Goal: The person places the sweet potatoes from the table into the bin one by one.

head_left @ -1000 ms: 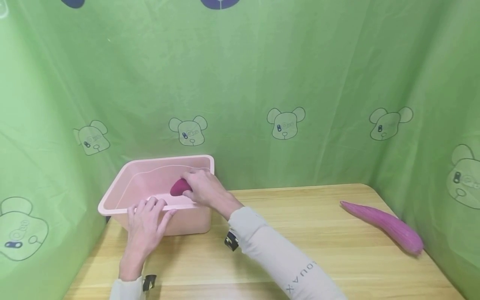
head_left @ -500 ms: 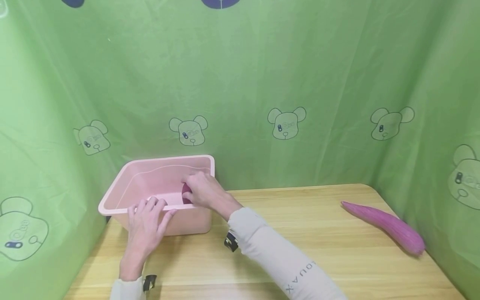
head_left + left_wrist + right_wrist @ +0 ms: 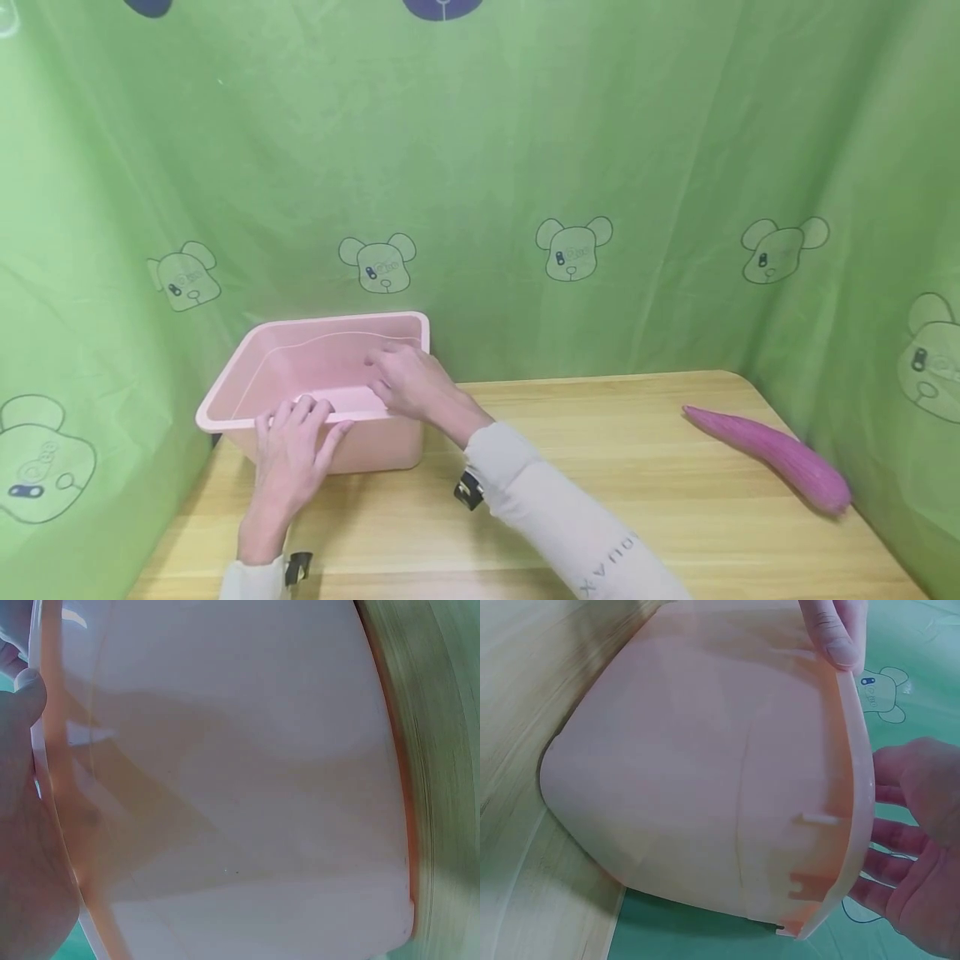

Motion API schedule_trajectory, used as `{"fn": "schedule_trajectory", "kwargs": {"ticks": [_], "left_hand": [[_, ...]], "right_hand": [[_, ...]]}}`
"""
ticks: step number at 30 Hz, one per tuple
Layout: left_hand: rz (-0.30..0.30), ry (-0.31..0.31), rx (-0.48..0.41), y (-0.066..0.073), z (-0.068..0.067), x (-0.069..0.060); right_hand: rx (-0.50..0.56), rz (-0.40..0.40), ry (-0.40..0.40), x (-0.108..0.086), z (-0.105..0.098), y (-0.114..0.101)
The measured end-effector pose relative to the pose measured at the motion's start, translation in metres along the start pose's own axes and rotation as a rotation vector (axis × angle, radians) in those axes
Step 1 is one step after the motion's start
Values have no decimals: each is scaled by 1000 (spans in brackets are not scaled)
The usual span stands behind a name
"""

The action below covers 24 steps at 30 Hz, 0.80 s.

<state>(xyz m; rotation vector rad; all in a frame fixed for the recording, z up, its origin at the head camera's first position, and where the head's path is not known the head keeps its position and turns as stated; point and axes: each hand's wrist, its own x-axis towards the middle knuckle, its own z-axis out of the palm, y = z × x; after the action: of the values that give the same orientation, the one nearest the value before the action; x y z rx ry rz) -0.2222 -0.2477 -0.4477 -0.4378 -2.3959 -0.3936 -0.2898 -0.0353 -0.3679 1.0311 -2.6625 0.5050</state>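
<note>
A pink plastic basin stands at the table's left side. My left hand holds its near rim, fingers over the inside and thumb on the outside; the left wrist view shows the thumb against the rim. Over the basin's right end is my right hand, its wrist across the rim. In the right wrist view the right hand has loosely bent fingers beyond the rim, and nothing shows in them. The dark magenta rounded thing seen earlier is hidden now, and the near wall covers part of the basin's inside.
A long purple eggplant lies at the right of the wooden table. Green curtains with bear-head prints enclose the back and both sides. The basin stands close to the back and left curtains.
The right hand lowered the dark magenta thing into the basin, and it went out of sight. That hand's fingers now look free of it. The left hand stayed on the rim.
</note>
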Motion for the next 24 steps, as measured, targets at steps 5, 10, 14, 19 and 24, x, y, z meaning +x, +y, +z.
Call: {"fn": "schedule_trajectory", "kwargs": {"ticks": [5,10,14,19,24], "left_hand": [[-1,3,-4,-1,1,0],[-1,7,-1,0,2,0],[0,8,2,-1,3,0],[3,15,6,0,3,0],[1,7,8,1,2,0]], "right_hand": [[1,-14,40,-4,-6,1],[41,-23,100,-13,-13,2],[73,-44,161,-21,-16,4],[96,-81,230,-30,-18,5],[129,-74,272,-40,-20,6]]}}
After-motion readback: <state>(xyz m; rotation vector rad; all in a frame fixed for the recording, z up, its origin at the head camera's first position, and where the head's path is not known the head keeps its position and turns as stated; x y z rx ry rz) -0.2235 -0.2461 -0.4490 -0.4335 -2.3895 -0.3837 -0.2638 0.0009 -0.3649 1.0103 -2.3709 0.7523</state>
